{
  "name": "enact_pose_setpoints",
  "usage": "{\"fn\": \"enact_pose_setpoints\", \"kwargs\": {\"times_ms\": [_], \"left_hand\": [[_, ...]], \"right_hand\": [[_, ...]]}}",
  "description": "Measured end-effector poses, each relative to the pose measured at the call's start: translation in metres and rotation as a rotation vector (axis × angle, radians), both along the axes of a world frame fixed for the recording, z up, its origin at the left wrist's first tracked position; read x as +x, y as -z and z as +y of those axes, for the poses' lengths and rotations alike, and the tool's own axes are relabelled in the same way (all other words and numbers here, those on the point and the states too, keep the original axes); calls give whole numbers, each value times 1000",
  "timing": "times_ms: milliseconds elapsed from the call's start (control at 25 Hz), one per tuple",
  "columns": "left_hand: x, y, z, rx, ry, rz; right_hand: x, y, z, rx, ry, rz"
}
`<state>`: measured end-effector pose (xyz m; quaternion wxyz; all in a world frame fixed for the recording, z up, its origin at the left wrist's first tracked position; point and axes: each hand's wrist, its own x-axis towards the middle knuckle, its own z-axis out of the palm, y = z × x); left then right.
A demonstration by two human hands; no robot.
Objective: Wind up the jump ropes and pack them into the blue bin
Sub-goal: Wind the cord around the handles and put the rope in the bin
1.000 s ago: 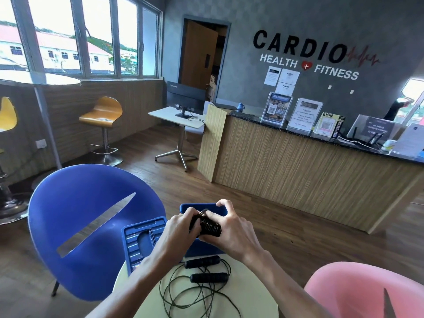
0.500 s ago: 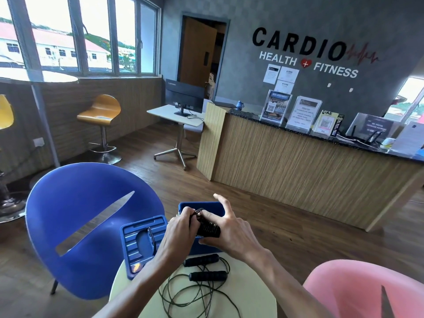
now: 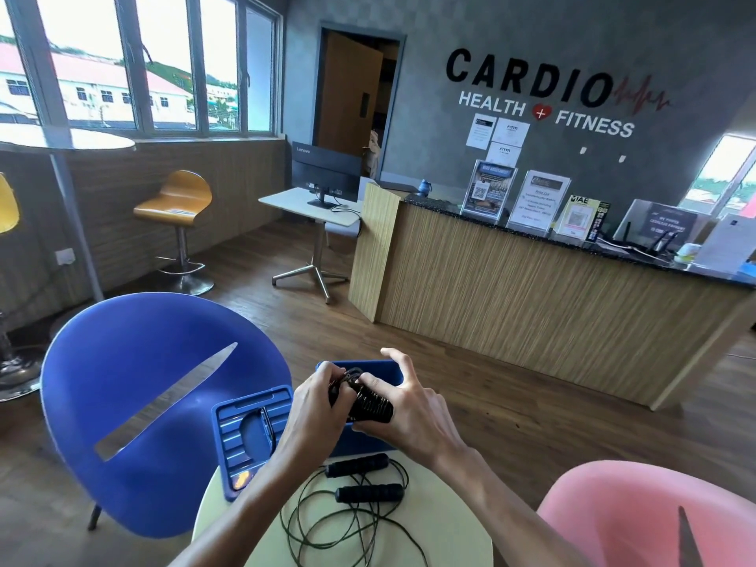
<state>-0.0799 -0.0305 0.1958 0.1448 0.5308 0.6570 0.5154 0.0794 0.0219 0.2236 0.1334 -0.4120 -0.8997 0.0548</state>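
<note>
A wound black jump rope [image 3: 370, 399], its cord wrapped around the handles, is held above the blue bin [image 3: 386, 370]. My left hand [image 3: 315, 407] grips its left end, fingers curled at the loose cord. My right hand [image 3: 409, 411] holds the right side with thumb and curled fingers, index finger lifted. A second jump rope [image 3: 360, 480] lies unwound on the round cream table [image 3: 450, 525], two black handles side by side, cord in loose loops toward me. The bin's inside is hidden by my hands.
The bin's blue lid [image 3: 245, 431] lies on the table's left edge, beside the bin. A blue chair [image 3: 135, 407] stands to the left and a pink chair [image 3: 638, 517] to the right. A wooden reception counter [image 3: 532, 300] stands beyond, across the wood floor.
Both hands stay on the wound rope above the bin. My right index finger has lifted off the bundle and the left fingers have shifted on the cord end.
</note>
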Motion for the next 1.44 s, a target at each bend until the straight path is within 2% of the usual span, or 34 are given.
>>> {"fn": "enact_pose_setpoints", "kwargs": {"times_ms": [480,920,1000,1200,1360,1440], "left_hand": [[-19,7,7,-80,287,-140],[3,17,12,-3,37,8],[0,17,10,9,68,43],[-17,10,13,-99,284,66],[-22,8,13,-121,283,55],[-17,11,13,-144,218,75]], "right_hand": [[1,5,-3,60,-17,-12],[0,11,-1,72,-4,91],[-2,17,0,112,-17,94],[2,25,2,159,-52,99],[1,21,1,102,-15,67],[-1,21,0,63,0,64]]}}
